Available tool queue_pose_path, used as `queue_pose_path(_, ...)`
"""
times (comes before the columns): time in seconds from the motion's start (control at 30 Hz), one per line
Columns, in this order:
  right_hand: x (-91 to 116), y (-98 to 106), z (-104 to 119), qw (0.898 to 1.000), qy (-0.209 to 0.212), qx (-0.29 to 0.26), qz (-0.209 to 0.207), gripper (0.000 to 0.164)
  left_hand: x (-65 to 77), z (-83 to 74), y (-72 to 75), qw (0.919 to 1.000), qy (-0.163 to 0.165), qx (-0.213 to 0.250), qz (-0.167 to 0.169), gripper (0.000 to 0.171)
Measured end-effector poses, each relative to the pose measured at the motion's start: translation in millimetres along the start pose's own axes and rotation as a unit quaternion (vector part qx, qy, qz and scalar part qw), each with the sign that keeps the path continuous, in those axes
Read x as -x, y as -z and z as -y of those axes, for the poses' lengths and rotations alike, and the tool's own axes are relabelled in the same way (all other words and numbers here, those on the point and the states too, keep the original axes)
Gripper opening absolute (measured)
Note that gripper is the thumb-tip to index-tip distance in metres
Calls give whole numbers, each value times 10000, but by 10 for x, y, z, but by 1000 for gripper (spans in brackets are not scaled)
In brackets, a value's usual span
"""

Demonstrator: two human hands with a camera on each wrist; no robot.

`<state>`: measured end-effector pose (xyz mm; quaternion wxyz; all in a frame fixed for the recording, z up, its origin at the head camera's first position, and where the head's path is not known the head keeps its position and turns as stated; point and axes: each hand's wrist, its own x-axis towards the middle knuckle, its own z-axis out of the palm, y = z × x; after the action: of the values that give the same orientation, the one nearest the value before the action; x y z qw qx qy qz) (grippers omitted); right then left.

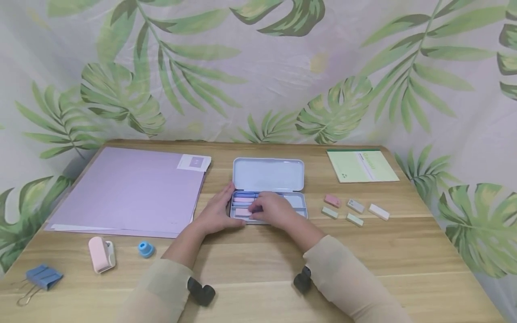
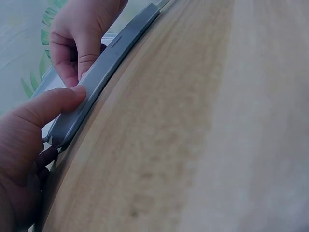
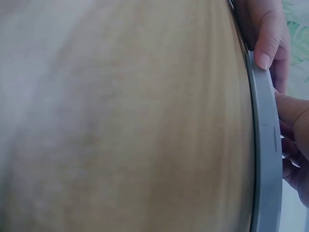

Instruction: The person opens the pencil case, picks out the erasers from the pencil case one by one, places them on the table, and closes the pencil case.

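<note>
A pale blue pencil case (image 1: 268, 175) lies with its lid raised in the middle of the table. My left hand (image 1: 216, 211) grips its left end, the thumb on the front edge and the fingers around the side. In the left wrist view that thumb presses the case's front wall (image 2: 104, 65). Inside, blue and pink pens (image 1: 244, 200) lie in the back compartment. A pale pink eraser (image 1: 242, 212) lies in the front compartment. My right hand (image 1: 274, 208) reaches into the case, thumb and fingertips pinching the eraser's right end. The hand hides part of the interior.
Right of the case are several small erasers, including a pink one (image 1: 332, 200) and a white one (image 1: 378, 211). A green notebook (image 1: 351, 168) lies behind them. At left are a purple folder (image 1: 133, 193), pink stapler (image 1: 101, 255), blue conical object (image 1: 146, 249) and blue binder clip (image 1: 44, 277).
</note>
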<state>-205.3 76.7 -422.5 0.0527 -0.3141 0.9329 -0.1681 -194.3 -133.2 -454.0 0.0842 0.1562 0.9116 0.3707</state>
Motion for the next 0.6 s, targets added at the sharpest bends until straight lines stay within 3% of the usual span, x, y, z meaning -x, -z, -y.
queue_pose_path(0.37, -6, 31, -3, 9993, 222, 290, -59, 18, 9, -21, 19, 10000, -14, -35, -9, 120)
queue_pose_path(0.6, -9, 66, -21, 9994, 67, 287, 171, 15, 1, -4, 6, 10000, 5, -50, -3, 120)
